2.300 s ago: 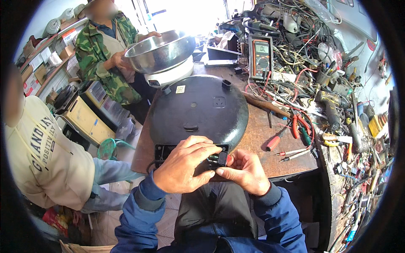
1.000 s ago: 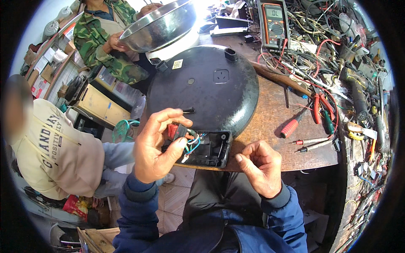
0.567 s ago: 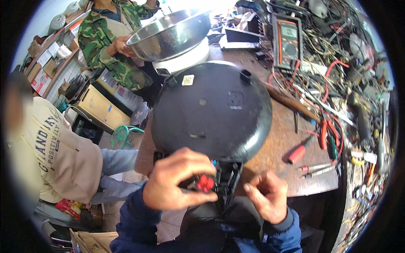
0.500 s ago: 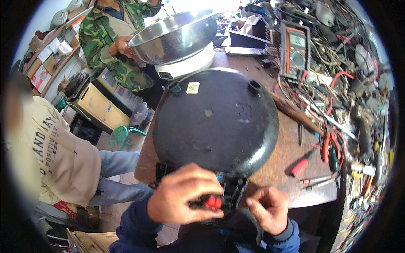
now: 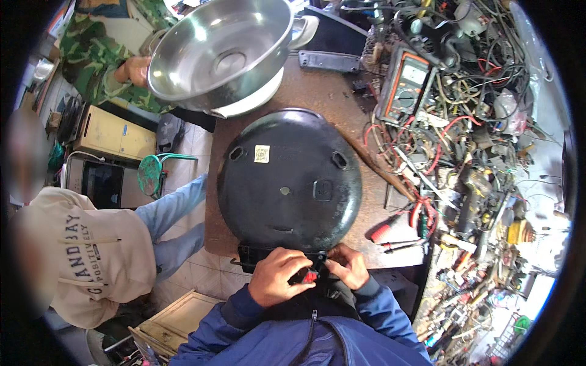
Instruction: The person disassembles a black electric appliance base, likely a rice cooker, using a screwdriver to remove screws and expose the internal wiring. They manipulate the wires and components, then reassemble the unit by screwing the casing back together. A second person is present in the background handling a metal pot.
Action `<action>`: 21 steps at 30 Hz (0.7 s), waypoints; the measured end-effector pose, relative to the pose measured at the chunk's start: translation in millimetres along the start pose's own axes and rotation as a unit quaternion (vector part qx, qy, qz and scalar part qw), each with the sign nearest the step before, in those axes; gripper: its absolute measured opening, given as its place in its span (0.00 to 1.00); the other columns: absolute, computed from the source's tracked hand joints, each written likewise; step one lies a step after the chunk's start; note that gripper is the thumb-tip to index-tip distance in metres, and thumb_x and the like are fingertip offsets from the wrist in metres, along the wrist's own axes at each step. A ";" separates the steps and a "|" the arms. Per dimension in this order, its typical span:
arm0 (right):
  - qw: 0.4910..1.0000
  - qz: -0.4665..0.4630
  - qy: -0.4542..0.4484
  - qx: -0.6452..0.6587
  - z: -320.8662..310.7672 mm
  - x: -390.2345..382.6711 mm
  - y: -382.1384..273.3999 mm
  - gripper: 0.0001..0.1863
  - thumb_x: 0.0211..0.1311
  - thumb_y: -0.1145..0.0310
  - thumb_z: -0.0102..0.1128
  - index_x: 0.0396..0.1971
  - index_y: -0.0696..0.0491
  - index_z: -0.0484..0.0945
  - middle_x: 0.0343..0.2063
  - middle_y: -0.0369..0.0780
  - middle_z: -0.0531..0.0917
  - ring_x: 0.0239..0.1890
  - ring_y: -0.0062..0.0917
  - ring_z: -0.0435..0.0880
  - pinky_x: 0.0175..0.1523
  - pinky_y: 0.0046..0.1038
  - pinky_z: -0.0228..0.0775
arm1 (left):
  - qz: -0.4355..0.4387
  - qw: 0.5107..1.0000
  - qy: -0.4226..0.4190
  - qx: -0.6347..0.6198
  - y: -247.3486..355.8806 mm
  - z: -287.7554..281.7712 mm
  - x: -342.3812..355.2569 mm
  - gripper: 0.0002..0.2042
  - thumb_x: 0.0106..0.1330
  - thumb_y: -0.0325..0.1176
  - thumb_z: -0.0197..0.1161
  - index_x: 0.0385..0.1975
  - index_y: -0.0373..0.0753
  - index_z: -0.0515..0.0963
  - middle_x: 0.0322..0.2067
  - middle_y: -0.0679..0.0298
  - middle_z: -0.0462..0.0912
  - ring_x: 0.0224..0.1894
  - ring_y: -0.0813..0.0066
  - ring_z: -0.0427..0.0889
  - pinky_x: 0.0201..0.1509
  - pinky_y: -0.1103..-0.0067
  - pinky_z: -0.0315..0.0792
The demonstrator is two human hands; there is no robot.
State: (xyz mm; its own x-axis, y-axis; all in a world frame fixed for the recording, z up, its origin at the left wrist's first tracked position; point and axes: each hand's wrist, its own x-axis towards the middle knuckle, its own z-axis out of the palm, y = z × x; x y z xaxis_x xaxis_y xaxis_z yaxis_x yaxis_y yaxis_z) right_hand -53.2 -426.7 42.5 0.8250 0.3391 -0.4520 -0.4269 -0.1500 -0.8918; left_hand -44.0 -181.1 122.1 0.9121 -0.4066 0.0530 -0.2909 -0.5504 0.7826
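- Left hand [image 5: 276, 278] gripped a red-and-black part [image 5: 311, 277] at the black housing [image 5: 247, 254], beside the pan's [image 5: 284, 210] near edge.
- Right hand [image 5: 348, 267] lay curled by the housing; grip undeterminable.
- Part looked light, stiff; sides appeared the best hold.

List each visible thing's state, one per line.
Left hand: closed on small red-and-black part
Right hand: at black rectangular housing
Round black shell: underside up
Shiny silver metal basin: tilted, co-worker's hand at rim
Orange-and-black multimeter: face up
Red-handled screwdriver: lying flat
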 end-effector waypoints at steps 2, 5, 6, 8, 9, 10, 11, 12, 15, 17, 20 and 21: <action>1.000 0.013 0.006 0.012 3.9 -2.0 -2.0 0.22 0.60 0.66 0.66 0.53 0.60 0.79 0.47 0.47 0.85 0.50 0.33 0.85 0.57 0.33 0.75 | -0.021 0.999 -0.031 0.021 10.0 -6.6 6.8 0.24 0.49 0.39 0.81 0.45 0.41 0.82 0.45 0.62 0.83 0.46 0.59 0.82 0.49 0.67 0.79; 0.999 0.030 0.007 -0.015 9.4 -9.2 -27.5 0.29 0.61 0.64 0.67 0.61 0.60 0.75 0.50 0.48 0.85 0.55 0.35 0.84 0.61 0.35 0.74 | -0.037 0.997 -0.056 0.027 14.6 -10.6 10.4 0.24 0.48 0.39 0.81 0.45 0.40 0.82 0.46 0.61 0.83 0.47 0.57 0.81 0.51 0.66 0.79; 0.999 0.030 0.011 -0.015 10.4 -10.1 -30.2 0.29 0.61 0.63 0.68 0.61 0.59 0.75 0.50 0.48 0.85 0.55 0.35 0.84 0.61 0.35 0.74 | -0.044 0.996 -0.068 0.031 12.5 -9.6 11.5 0.24 0.48 0.39 0.81 0.46 0.40 0.82 0.46 0.61 0.82 0.47 0.57 0.81 0.51 0.66 0.79; 0.998 0.039 0.024 -0.040 12.0 -7.4 -40.0 0.29 0.60 0.61 0.70 0.58 0.60 0.76 0.46 0.48 0.85 0.51 0.33 0.85 0.57 0.35 0.76 | -0.044 0.996 -0.071 0.030 12.5 -11.0 15.0 0.24 0.49 0.40 0.80 0.45 0.40 0.82 0.47 0.61 0.82 0.48 0.57 0.81 0.50 0.66 0.79; 0.997 0.045 0.028 -0.052 14.4 -5.9 -41.9 0.29 0.60 0.60 0.72 0.57 0.61 0.76 0.44 0.47 0.86 0.49 0.32 0.86 0.56 0.34 0.77 | -0.047 0.996 -0.073 0.028 11.6 -12.1 15.8 0.24 0.49 0.40 0.80 0.45 0.40 0.83 0.47 0.61 0.82 0.48 0.58 0.81 0.50 0.66 0.79; 0.997 0.058 0.032 -0.031 15.2 -5.5 -42.4 0.29 0.60 0.60 0.73 0.55 0.62 0.76 0.42 0.47 0.86 0.46 0.31 0.86 0.53 0.34 0.78 | -0.050 0.996 -0.075 0.026 10.8 -12.8 16.2 0.24 0.49 0.40 0.80 0.45 0.40 0.83 0.47 0.61 0.82 0.48 0.58 0.81 0.49 0.66 0.79; 0.997 0.071 0.036 -0.011 15.1 -5.4 -41.7 0.28 0.60 0.59 0.74 0.53 0.62 0.77 0.40 0.47 0.86 0.43 0.30 0.86 0.50 0.33 0.78 | -0.046 0.995 -0.079 0.025 11.0 -11.3 16.2 0.23 0.49 0.40 0.80 0.45 0.40 0.83 0.46 0.61 0.81 0.47 0.58 0.81 0.49 0.66 0.79; 0.996 0.082 0.038 0.006 14.8 -6.2 -41.8 0.28 0.60 0.59 0.74 0.51 0.63 0.77 0.38 0.46 0.86 0.41 0.29 0.87 0.47 0.32 0.79 | -0.042 0.996 -0.080 0.024 12.9 -9.7 15.3 0.23 0.49 0.40 0.80 0.45 0.40 0.83 0.46 0.62 0.81 0.47 0.59 0.81 0.48 0.66 0.79; 0.993 0.093 0.053 -0.046 18.0 -2.8 -31.7 0.25 0.60 0.60 0.75 0.47 0.64 0.78 0.33 0.44 0.86 0.34 0.27 0.85 0.41 0.31 0.78 | -0.038 0.995 -0.093 0.015 11.8 -15.3 20.7 0.22 0.50 0.40 0.79 0.45 0.42 0.83 0.45 0.63 0.81 0.45 0.59 0.80 0.46 0.67 0.79; 0.993 0.088 0.067 -0.049 19.8 -1.8 -38.4 0.24 0.59 0.61 0.74 0.46 0.64 0.78 0.32 0.44 0.86 0.35 0.27 0.86 0.41 0.31 0.79 | -0.048 0.993 -0.106 0.010 10.8 -15.6 22.7 0.22 0.50 0.40 0.79 0.46 0.44 0.85 0.44 0.64 0.82 0.45 0.59 0.81 0.46 0.67 0.80; 0.990 0.110 0.072 -0.054 20.1 -0.9 -55.6 0.23 0.59 0.63 0.74 0.47 0.63 0.79 0.34 0.44 0.88 0.36 0.26 0.86 0.44 0.31 0.80 | -0.042 0.994 -0.100 0.002 10.0 -18.7 25.0 0.22 0.50 0.39 0.78 0.46 0.42 0.83 0.45 0.64 0.81 0.45 0.61 0.80 0.46 0.68 0.80; 0.990 0.104 0.077 -0.048 20.3 -0.6 -53.0 0.22 0.59 0.62 0.74 0.46 0.63 0.79 0.34 0.44 0.88 0.36 0.26 0.87 0.43 0.31 0.80 | -0.044 0.995 -0.092 0.000 9.7 -18.5 25.0 0.22 0.51 0.39 0.78 0.46 0.42 0.83 0.44 0.64 0.81 0.45 0.61 0.80 0.46 0.68 0.80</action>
State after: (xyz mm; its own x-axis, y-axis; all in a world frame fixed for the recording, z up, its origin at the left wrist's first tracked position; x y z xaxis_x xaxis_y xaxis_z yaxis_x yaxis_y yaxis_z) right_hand -38.6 -400.1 90.4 0.7733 0.1470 -0.6168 -0.5619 -0.2920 -0.7740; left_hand -18.6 -183.2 142.5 0.8659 -0.4829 -0.1302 -0.2122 -0.5905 0.7786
